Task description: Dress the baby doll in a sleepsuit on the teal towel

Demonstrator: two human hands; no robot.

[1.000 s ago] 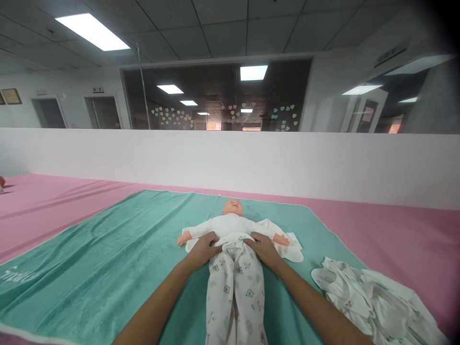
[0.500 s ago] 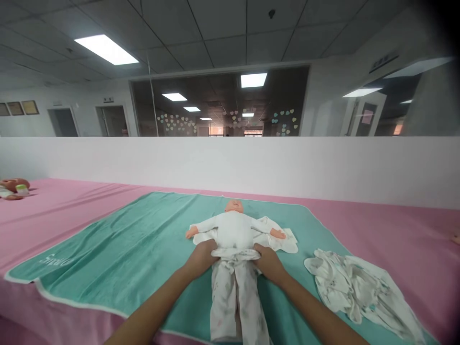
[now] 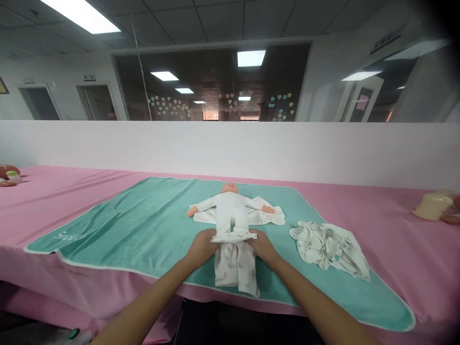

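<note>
While the left hand curls its fingers over one side of a bunched waistband, the right hand closes over the other side. Both grip the patterned trousers, which lie between them. The trouser legs run toward the near edge of the counter, and their cuffs reach the white border of the teal blanket.

The waistband sits at the lower end of the baby doll, which lies on its back just beyond the hands in a white top, head pointing away and arms spread to either side. Whether the doll's legs are inside the trousers I cannot tell.

Under the doll's arms spreads a white cloth, flat on the blanket. To the right of the right hand, near but apart from it, a crumpled printed garment also rests on the blanket.

Further out on the pink-covered counter stand two blurred things — a pale yellow bottle at the far right and a small toy at the far left. A low white partition runs along the counter's far side.
</note>
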